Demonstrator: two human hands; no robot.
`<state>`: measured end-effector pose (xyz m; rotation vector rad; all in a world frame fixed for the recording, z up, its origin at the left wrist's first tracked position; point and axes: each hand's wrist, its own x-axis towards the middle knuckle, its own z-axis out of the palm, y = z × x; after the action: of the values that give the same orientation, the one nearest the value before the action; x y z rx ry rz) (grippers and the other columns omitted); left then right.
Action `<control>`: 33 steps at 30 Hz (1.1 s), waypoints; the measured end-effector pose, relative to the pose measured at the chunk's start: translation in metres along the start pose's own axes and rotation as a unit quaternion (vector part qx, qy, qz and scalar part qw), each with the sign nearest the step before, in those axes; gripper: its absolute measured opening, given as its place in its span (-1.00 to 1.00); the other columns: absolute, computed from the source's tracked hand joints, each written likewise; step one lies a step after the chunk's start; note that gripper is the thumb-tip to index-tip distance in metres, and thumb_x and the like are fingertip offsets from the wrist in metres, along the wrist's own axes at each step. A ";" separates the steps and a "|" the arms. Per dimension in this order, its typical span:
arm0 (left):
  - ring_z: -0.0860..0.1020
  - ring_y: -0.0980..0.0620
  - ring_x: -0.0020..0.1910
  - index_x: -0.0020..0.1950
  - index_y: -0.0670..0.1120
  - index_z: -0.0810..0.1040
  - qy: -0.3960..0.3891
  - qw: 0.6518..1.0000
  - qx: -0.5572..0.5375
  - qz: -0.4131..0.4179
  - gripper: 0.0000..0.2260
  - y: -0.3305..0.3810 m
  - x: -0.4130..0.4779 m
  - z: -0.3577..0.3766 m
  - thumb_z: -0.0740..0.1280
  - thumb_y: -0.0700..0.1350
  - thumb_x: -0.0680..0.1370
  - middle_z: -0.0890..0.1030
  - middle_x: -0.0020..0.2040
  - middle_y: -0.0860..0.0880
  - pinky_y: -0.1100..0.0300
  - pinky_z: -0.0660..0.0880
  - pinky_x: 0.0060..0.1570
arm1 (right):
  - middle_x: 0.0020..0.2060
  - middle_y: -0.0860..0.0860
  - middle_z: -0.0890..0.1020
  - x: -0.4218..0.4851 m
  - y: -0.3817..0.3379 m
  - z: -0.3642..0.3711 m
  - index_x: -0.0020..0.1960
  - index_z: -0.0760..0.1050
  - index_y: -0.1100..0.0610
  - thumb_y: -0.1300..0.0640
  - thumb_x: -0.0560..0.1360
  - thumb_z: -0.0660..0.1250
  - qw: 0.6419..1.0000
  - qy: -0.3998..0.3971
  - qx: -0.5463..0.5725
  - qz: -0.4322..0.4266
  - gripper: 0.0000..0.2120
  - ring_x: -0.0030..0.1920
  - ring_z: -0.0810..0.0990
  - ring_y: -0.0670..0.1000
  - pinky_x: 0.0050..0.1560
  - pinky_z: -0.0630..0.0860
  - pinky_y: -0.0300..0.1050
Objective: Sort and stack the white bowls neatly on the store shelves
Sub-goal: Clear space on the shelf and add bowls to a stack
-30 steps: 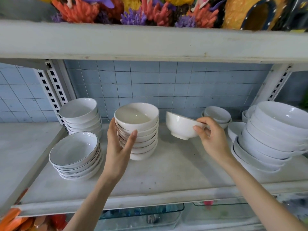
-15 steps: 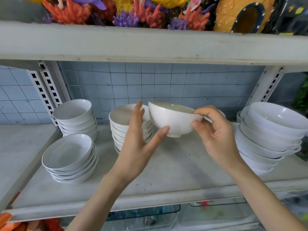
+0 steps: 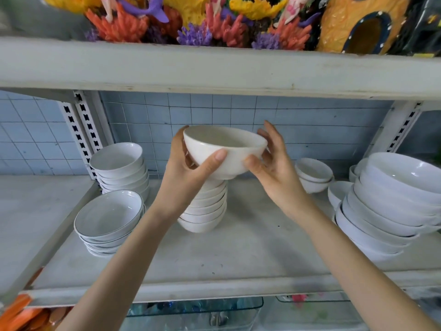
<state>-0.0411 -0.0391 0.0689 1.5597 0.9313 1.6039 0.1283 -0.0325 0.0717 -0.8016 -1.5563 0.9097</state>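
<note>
A single white bowl (image 3: 224, 151) hangs upright in the air between both hands, right above the middle stack of white bowls (image 3: 205, 209) on the shelf (image 3: 250, 254). My left hand (image 3: 188, 173) grips its left side, thumb curled across the front wall. My right hand (image 3: 274, 168) holds its right side, thumb on the front and fingers behind the rim. The top of the middle stack is hidden behind the held bowl and my left hand.
Two stacks of white bowls stand at the left: a back stack (image 3: 121, 170) and a front stack of shallow bowls (image 3: 109, 220). Two small bowls (image 3: 313, 174) sit at the back right; a tall leaning stack of large bowls (image 3: 391, 201) fills the right. Upper shelf edge (image 3: 214, 68) hangs overhead.
The bowl went from my right hand alone at the right to both hands, moving left and up over the middle stack. My left hand left the stack and took the bowl.
</note>
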 end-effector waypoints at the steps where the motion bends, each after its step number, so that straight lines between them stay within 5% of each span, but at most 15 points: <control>1: 0.56 0.30 0.07 0.43 -0.15 0.23 0.000 1.000 0.001 -0.002 -0.18 -0.001 0.001 -0.003 0.41 0.15 0.27 0.54 0.16 0.07 0.41 0.49 -0.05 | 0.38 0.01 0.32 0.003 0.001 0.002 0.51 -0.01 0.15 0.07 0.41 0.32 1.000 -0.015 0.014 0.021 -0.21 0.24 0.42 -0.33 0.12 0.40 -0.45; 6: 0.54 0.37 0.05 0.36 -0.05 0.19 -0.007 0.999 0.033 -0.015 -0.25 -0.005 0.009 -0.019 0.44 0.10 0.27 0.50 0.17 0.09 0.44 0.47 -0.05 | 0.30 0.02 0.46 0.016 0.005 0.009 0.45 0.15 0.18 0.14 0.38 0.33 0.997 -0.047 0.044 0.038 -0.30 0.17 0.50 -0.24 0.09 0.44 -0.38; 11: 0.58 0.34 0.02 0.39 -0.07 0.22 -0.022 0.999 0.024 -0.035 -0.32 -0.012 0.018 -0.034 0.42 -0.14 0.33 0.53 0.12 0.11 0.42 0.49 -0.07 | 0.08 -0.13 0.55 0.027 0.011 0.008 0.10 0.36 0.00 0.14 0.32 0.37 0.996 -0.081 0.024 0.024 -0.62 0.05 0.55 -0.28 0.07 0.45 -0.35; 18: 0.51 0.13 0.26 0.49 -0.14 0.23 -0.030 0.995 0.056 -0.083 0.14 -0.020 0.026 -0.049 0.62 0.20 0.03 0.56 0.25 0.03 0.12 0.44 0.29 | 0.19 -0.18 0.50 0.040 0.024 0.009 0.38 0.24 0.05 0.00 0.26 0.42 0.995 -0.073 -0.049 0.037 -0.26 0.28 0.42 -0.19 0.34 0.32 -0.22; 22: 0.47 0.26 0.26 0.44 -0.08 0.33 -0.019 0.992 0.095 -0.085 -0.02 -0.028 0.026 -0.053 0.56 0.17 0.09 0.55 0.21 0.17 0.22 0.38 0.32 | 0.22 -0.19 0.47 0.041 0.031 0.011 0.33 0.29 -0.03 -0.02 0.28 0.43 0.993 -0.079 -0.070 0.058 -0.34 0.32 0.36 -0.18 0.10 0.38 -0.45; 26: 0.47 0.28 0.25 0.41 -0.02 0.37 -0.014 0.988 0.129 -0.083 -0.11 -0.033 0.024 -0.058 0.51 0.21 0.12 0.55 0.22 0.18 0.29 0.38 0.26 | 0.09 -0.28 0.52 0.042 0.038 0.013 0.12 0.38 -0.16 -0.09 0.24 0.45 0.990 -0.076 -0.096 0.067 -0.52 0.18 0.43 -0.31 0.23 0.29 -0.31; 29: 0.51 0.32 0.16 0.16 0.19 0.45 -0.016 0.986 0.142 -0.083 -0.40 -0.036 0.022 -0.061 0.51 0.18 0.16 0.61 0.06 0.29 0.35 0.40 0.16 | 0.20 -0.18 0.50 0.042 0.045 0.016 0.32 0.33 -0.03 -0.10 0.22 0.45 0.991 -0.078 -0.089 0.070 -0.30 0.27 0.40 -0.18 0.30 0.28 -0.25; 33: 0.55 0.16 0.19 0.13 0.16 0.47 -0.010 0.989 0.118 -0.084 -0.35 -0.041 0.019 -0.063 0.57 0.29 0.12 0.64 0.08 0.21 0.17 0.44 0.24 | 0.36 -0.07 0.41 0.043 0.051 0.020 0.47 0.21 0.09 -0.12 0.20 0.46 0.989 -0.086 -0.088 0.080 -0.08 0.39 0.31 -0.08 0.39 0.25 -0.15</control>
<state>-0.1048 -0.0042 0.0416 1.6026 1.2451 1.3975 0.1024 0.0261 0.0447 -1.0062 -1.7599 0.9890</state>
